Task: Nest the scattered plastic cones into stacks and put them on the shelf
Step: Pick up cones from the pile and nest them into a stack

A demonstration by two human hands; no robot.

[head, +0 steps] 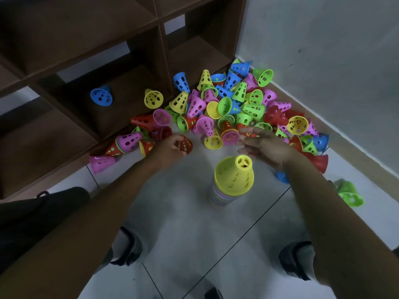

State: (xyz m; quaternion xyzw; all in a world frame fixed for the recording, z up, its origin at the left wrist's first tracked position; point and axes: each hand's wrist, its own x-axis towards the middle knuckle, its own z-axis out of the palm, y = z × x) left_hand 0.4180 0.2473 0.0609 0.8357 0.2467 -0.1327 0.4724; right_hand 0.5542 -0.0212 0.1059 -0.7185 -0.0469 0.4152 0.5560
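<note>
The brown shelf [121, 50] fills my upper left; the cone pile [233, 104] spreads below it into the corner. My upright stack [231, 182], yellow on top, stands just near-side of both hands, its axis vertical. My right hand [265, 145] hovers with fingers spread and slack (nearer the stack); my left hand [170, 147] grips a red cone [184, 144].

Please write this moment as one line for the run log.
left hand: grips red cone | right hand: open, blurred, above pile | stack: upright on floor, yellow cone on top
</note>
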